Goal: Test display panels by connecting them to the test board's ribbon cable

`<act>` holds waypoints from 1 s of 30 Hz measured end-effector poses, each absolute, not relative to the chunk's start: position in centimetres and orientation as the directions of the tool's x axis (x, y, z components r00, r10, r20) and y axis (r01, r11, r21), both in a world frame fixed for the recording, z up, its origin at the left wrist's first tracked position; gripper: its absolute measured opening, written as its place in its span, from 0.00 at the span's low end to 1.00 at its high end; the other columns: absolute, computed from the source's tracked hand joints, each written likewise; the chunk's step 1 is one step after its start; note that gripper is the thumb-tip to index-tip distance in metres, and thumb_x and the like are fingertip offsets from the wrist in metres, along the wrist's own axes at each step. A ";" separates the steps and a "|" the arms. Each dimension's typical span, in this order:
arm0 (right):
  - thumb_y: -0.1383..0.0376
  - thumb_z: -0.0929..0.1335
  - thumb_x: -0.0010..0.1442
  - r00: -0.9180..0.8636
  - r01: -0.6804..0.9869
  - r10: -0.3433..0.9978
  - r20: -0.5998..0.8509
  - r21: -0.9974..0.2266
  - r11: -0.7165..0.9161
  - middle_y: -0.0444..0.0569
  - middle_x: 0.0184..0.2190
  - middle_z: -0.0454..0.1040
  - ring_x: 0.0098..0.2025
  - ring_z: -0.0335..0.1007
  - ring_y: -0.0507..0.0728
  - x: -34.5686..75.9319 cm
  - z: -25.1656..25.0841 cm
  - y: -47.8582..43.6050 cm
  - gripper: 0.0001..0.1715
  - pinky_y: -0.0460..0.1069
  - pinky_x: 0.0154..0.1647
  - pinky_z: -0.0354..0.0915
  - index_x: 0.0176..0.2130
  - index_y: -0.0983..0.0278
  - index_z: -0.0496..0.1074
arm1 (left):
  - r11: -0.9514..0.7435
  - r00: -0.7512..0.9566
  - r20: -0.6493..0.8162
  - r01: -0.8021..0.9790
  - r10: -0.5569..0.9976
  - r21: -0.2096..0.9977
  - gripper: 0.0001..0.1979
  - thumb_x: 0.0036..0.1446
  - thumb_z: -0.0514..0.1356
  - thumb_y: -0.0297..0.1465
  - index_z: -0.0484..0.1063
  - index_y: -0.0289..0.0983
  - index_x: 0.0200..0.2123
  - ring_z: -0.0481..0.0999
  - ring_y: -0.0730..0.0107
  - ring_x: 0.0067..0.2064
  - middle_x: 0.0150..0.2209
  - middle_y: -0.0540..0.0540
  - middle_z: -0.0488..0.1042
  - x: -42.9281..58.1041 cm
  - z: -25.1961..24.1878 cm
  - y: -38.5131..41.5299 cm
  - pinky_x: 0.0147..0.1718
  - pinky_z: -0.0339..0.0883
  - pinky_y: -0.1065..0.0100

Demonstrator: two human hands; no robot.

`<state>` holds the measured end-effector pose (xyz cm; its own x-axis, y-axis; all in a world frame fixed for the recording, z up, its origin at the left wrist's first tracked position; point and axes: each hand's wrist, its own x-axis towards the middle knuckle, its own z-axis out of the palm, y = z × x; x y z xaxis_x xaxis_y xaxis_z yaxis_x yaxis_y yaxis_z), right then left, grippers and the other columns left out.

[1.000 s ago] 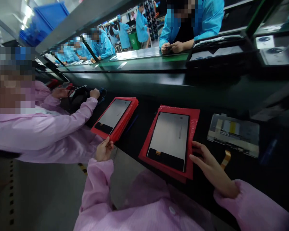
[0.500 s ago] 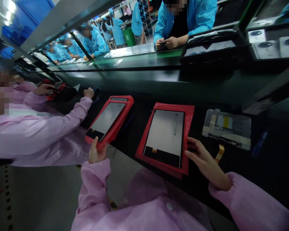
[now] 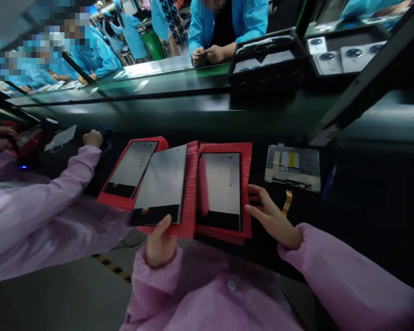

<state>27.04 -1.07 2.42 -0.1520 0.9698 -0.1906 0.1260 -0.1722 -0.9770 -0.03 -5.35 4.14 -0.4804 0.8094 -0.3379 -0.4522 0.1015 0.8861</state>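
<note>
The left hand [image 3: 160,243] has just lifted a display panel [image 3: 158,186], its fingers [image 3: 165,225] pinching the lower edge — just left of a red-sheeted stack [image 3: 243,161], beside which the right hand [image 3: 272,216] spreads its fingers.

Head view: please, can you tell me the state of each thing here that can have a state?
left hand: closed on the lifted panel's lower edge
right hand: open, fingertips at the edge of the middle red sheet
lifted display panel: raised, tilted, partly over the left panel
middle display panel: lying flat on that sheet
left display panel: lying flat on red sheets
bagged panel: lying flat in clear plastic
flex ribbon cable: hanging out below the bagged panel
</note>
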 end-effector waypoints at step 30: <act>0.52 0.65 0.58 -0.120 0.446 0.957 -0.265 -0.875 -0.186 0.43 0.28 0.72 0.25 0.70 0.53 28.3 3.4 0.3 0.18 0.48 0.25 0.67 0.43 0.61 0.64 | 0.667 0.089 -0.671 -0.264 0.736 0.696 0.23 0.46 0.69 0.46 0.72 0.32 0.32 0.81 0.66 0.30 0.34 0.40 0.81 5.3 2.5 -8.2 0.27 0.73 0.72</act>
